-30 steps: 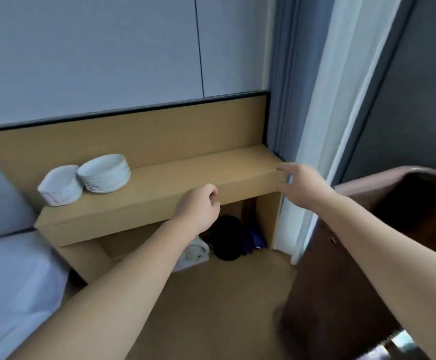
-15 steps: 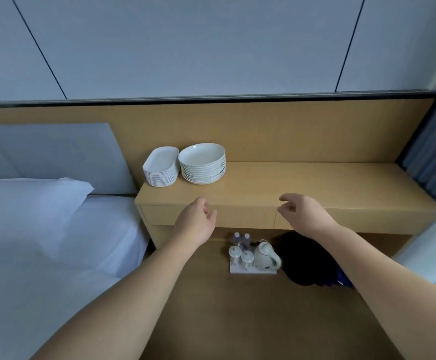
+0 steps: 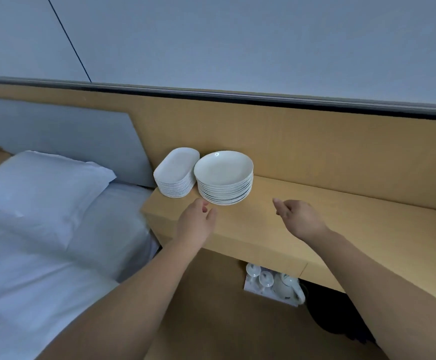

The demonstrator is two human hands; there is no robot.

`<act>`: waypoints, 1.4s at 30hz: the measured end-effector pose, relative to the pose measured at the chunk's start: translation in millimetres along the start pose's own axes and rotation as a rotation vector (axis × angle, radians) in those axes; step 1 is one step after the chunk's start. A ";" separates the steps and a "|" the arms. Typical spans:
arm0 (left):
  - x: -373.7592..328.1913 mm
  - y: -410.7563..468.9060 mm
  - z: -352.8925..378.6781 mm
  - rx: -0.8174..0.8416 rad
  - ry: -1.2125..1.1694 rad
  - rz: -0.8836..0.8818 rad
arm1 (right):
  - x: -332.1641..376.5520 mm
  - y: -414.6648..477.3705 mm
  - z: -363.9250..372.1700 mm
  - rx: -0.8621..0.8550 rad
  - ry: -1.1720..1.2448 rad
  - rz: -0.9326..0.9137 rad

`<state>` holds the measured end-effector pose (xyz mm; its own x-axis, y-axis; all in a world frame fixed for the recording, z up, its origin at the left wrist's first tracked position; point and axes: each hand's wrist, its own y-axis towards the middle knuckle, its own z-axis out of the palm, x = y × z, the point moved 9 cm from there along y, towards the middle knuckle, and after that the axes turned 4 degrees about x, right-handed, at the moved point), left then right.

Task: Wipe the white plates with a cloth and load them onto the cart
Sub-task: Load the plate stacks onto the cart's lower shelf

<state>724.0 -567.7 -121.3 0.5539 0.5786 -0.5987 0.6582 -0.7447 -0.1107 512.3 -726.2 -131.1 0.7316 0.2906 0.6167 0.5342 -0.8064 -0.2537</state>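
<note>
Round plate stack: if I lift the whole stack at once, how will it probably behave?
The round stack holds many white plates, so it is probably heavy and stiff. The glossy plates may slide on each other if tilted. They look ceramic, so likely fragile, and the oval stack stands right beside it, easy to knock.

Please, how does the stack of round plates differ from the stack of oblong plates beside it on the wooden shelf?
1. Shape: the round stack holds circular plates, while the oblong stack holds long plates with rounded corners.
2. Place: the oblong stack stands at the end of the shelf by the bed, with the round stack on its right.
3. The left hand is nearer the round stack than the oblong stack.

Both stacks are white, neat and untouched.
</note>
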 end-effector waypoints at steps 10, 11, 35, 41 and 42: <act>31.2 120.4 26.5 -0.007 -0.113 -0.142 | 20.1 152.1 38.6 0.100 -0.008 -0.006; 36.3 133.7 29.9 -0.004 -0.138 -0.152 | 22.9 164.2 43.0 0.103 0.000 0.004; 46.9 218.9 51.1 -0.121 -0.487 -0.246 | 17.9 270.7 82.8 -0.006 0.598 0.116; 44.8 227.0 52.3 -0.118 -0.519 -0.241 | 15.5 267.1 81.4 -0.039 0.680 0.105; 45.5 227.5 52.3 -0.113 -0.532 -0.245 | 15.4 266.7 81.5 -0.041 0.692 0.108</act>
<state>872.2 -728.2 -215.2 0.0670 0.4612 -0.8847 0.8008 -0.5538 -0.2281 700.6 -894.8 -249.9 0.3346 -0.1762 0.9258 0.4474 -0.8349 -0.3206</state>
